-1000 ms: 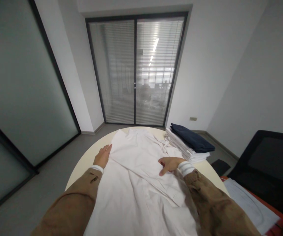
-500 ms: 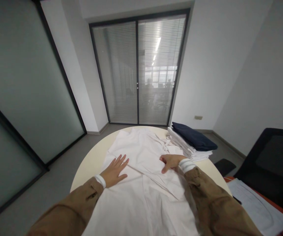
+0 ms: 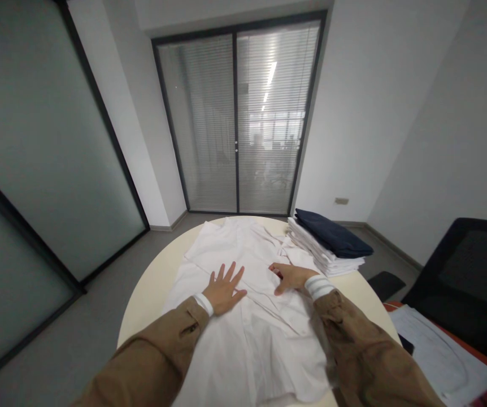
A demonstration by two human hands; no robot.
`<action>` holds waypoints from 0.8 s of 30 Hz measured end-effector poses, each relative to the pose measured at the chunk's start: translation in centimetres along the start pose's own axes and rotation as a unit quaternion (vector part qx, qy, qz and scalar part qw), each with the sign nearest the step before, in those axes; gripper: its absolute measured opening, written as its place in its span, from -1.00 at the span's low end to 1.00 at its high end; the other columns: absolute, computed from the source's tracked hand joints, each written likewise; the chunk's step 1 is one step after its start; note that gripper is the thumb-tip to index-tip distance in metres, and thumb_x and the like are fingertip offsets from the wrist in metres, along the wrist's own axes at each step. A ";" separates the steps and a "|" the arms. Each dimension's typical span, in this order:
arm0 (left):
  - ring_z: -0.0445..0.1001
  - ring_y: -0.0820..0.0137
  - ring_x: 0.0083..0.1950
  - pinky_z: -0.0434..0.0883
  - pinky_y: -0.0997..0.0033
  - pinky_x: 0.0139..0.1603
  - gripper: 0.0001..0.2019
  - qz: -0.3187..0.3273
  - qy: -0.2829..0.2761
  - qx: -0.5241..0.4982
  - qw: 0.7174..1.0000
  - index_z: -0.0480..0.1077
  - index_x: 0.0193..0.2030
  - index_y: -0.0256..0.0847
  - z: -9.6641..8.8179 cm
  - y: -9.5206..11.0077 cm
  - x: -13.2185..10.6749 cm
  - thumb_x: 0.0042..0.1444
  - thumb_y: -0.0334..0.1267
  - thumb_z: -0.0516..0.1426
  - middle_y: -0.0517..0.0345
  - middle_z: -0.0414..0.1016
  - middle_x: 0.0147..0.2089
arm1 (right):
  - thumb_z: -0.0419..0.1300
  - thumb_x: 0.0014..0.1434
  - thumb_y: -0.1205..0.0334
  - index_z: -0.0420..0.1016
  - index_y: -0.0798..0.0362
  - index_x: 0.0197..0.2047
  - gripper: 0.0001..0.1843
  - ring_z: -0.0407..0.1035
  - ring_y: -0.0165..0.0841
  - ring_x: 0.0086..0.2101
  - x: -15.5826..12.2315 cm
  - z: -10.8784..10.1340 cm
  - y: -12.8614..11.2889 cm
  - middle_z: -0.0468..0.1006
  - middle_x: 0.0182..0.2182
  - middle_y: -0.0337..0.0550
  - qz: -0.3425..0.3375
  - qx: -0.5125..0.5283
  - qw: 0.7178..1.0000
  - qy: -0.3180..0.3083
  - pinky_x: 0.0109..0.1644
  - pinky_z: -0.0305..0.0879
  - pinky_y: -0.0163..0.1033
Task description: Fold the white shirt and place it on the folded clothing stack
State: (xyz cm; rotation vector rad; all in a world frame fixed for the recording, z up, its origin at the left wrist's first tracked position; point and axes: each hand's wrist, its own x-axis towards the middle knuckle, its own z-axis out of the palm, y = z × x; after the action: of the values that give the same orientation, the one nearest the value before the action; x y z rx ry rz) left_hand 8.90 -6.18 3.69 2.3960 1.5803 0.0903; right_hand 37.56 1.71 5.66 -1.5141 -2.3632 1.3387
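White woven button-front shirt [image 3: 252,316] laid flat on round cream-coloured counter [image 3: 148,294], collar end toward 12 o'clock, hem end toward 6 o'clock and running over the near rim. Front placket roughly along the 12-to-6 line. Diagonal fold across the chest area, between both hands.

Left hand [image 3: 225,289]: palm down, fingers spread wide, pressed flat on the shirt just to the 9 o'clock side of the placket. Fingertips directed toward 12 o'clock. Behind the wrist, brown jacket sleeve [image 3: 154,362] trailing back toward 7 o'clock.

Right hand [image 3: 291,277]: resting on the shirt on the 3 o'clock side of the placket, near the left hand but apart from it. Fingers curled inward, knuckles up, tips directed toward 9 o'clock and touching the cloth. Fabric nipped between thumb and fingers or not: cannot tell. At the wrist, striped white cuff [image 3: 320,287].

At 2 o'clock on the counter: stack of folded white garments [image 3: 326,261], topped by a folded dark navy garment [image 3: 334,236]. Stack just beside the shirt's far right shoulder area; contact not determinable.

At 4 o'clock, off the counter: black mesh-backed office chair [image 3: 468,271], with white paper sheets [image 3: 434,356] lying in front of it.

At 12 o'clock, beyond the counter: dark-framed double glass door with lowered slatted blinds [image 3: 237,124]. At 9 o'clock: frosted glass wall panels [image 3: 35,147].
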 end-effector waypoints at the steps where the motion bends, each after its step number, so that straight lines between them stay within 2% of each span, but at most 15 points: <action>1: -0.41 -0.21 0.51 -0.23 -0.46 0.34 -0.25 0.009 0.003 0.002 1.000 -0.24 0.51 0.05 0.5 0.1 0.3 0.28 0.28 -0.18 0.04 -0.39 0.56 | 0.48 -0.26 0.23 0.30 0.03 0.13 -0.14 0.44 -0.21 -0.07 -0.3 0.1 -0.2 0.55 -0.08 -0.14 -0.004 0.003 1.000 -0.010 -0.01 0.34 -0.22; 4: -0.41 -0.20 0.51 -0.31 -0.52 0.31 -0.25 0.039 -0.007 -0.002 0.999 -0.11 0.49 0.13 0.8 -1.2 0.9 0.23 0.32 -0.10 0.06 -0.33 0.55 | 0.49 -0.24 0.16 0.29 0.01 0.15 -0.14 0.45 -0.22 -0.06 -1.2 0.5 -0.8 0.55 -0.05 -0.13 -0.009 0.005 1.000 -0.029 -0.01 0.35 -0.23; 6: -0.39 -0.18 0.51 -0.30 -0.54 0.30 -0.24 0.044 -0.032 -0.015 0.998 -0.07 0.47 0.19 0.2 -2.1 1.2 0.19 0.33 -0.04 0.08 -0.31 0.55 | 0.47 -0.18 0.07 0.25 0.00 0.20 -0.12 0.48 -0.26 -0.15 -1.8 0.6 -1.0 0.56 -0.06 -0.12 0.005 0.022 0.999 -0.044 -0.13 0.39 -0.25; 8: -0.33 -0.22 0.51 -0.24 -0.55 0.29 -0.20 0.032 -0.058 -0.027 0.997 -0.01 0.46 0.18 -0.6 -2.1 1.7 0.12 0.33 0.04 0.05 -0.26 0.55 | 0.41 -0.06 -0.03 0.25 0.02 0.22 -0.17 0.48 -0.31 -0.29 -2.4 0.3 -0.8 0.58 -0.14 -0.12 0.037 0.029 0.998 -0.035 -0.27 0.38 -0.27; 10: -0.22 -0.28 0.49 -0.15 -0.52 0.29 -0.18 0.007 -0.063 -0.029 0.998 0.10 0.44 0.05 -1.1 -0.9 2.0 0.09 0.34 0.06 -0.08 -0.15 0.53 | 0.32 0.07 -0.06 0.38 0.09 0.10 -0.40 0.48 -0.32 -0.36 -3.1 -0.5 -0.4 0.59 -0.26 -0.09 0.065 -0.019 0.997 0.022 -0.28 0.36 -0.27; 12: -0.14 -0.29 0.48 -0.11 -0.46 0.32 -0.21 -0.015 -0.029 -0.018 0.999 0.20 0.40 -0.13 -0.9 1.3 2.3 0.18 0.33 -0.07 -0.22 -0.01 0.49 | 0.24 0.16 -0.01 0.51 0.14 -0.10 -0.61 0.50 -0.24 -0.29 -4.0 -1.5 0.3 0.60 -0.29 0.00 0.100 -0.113 0.982 0.115 -0.18 0.36 -0.22; 14: -0.16 -0.28 0.48 -0.13 -0.41 0.34 -0.23 -0.004 0.008 -0.009 1.000 0.16 0.42 -0.21 -0.1 3.8 2.3 0.23 0.27 -0.11 -0.25 -0.01 0.49 | 0.22 0.16 -0.01 0.56 0.15 -0.21 -0.64 0.51 -0.12 -0.17 -5.1 -2.5 0.9 0.61 -0.24 0.12 0.155 -0.196 0.950 0.185 -0.09 0.35 -0.14; 15: -0.18 -0.28 0.48 -0.13 -0.39 0.35 -0.23 0.007 0.017 -0.015 1.000 0.09 0.45 -0.21 0.4 4.9 2.2 0.24 0.24 -0.08 -0.26 -0.06 0.50 | 0.24 0.14 -0.04 0.57 0.16 -0.20 -0.60 0.51 -0.07 -0.13 -5.8 -2.9 1.2 0.61 -0.20 0.17 0.190 -0.219 0.937 0.198 -0.08 0.35 -0.10; 17: -0.24 -0.28 0.49 -0.17 -0.37 0.37 -0.19 0.035 0.022 -0.023 0.999 0.02 0.48 -0.20 1.5 6.5 2.0 0.21 0.24 -0.03 -0.23 -0.12 0.51 | 0.29 0.04 -0.13 0.58 0.17 -0.13 -0.48 0.50 0.03 -0.09 -7.1 -3.2 1.6 0.60 -0.16 0.25 0.253 -0.240 0.918 0.190 -0.08 0.36 -0.01; 19: -0.30 -0.26 0.50 -0.24 -0.38 0.38 -0.20 0.057 0.040 -0.028 0.997 0.01 0.48 -0.14 2.3 7.2 1.6 0.20 0.24 -0.01 -0.16 -0.17 0.53 | 0.36 -0.06 -0.14 0.58 0.19 -0.09 -0.39 0.49 0.10 -0.05 -8.1 -2.9 1.7 0.59 -0.11 0.30 0.283 -0.255 0.910 0.165 -0.06 0.36 0.04; 21: -0.32 -0.22 0.51 -0.30 -0.38 0.39 -0.22 0.077 0.058 -0.035 0.995 0.03 0.47 -0.06 2.8 7.2 1.3 0.20 0.26 -0.01 -0.09 -0.17 0.54 | 0.37 -0.05 -0.04 0.59 0.19 -0.08 -0.45 0.46 0.14 0.00 -8.7 -2.4 1.7 0.57 -0.04 0.32 0.283 -0.266 0.909 0.152 -0.02 0.35 0.07; 24: -0.30 -0.19 0.51 -0.31 -0.38 0.39 -0.23 0.114 0.057 -0.043 0.991 0.06 0.46 0.01 2.8 6.9 1.1 0.19 0.30 -0.02 -0.03 -0.13 0.53 | 0.28 0.07 0.15 0.60 0.22 -0.07 -0.61 0.45 0.14 0.03 -8.9 -1.9 1.4 0.55 0.00 0.37 0.273 -0.266 0.910 0.164 0.01 0.34 0.08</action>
State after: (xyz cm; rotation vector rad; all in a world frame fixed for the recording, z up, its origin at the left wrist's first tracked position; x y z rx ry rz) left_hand 16.02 -8.27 2.69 2.5324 1.3101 0.3379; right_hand 44.10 -3.56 9.49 -2.4492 -2.2634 0.3842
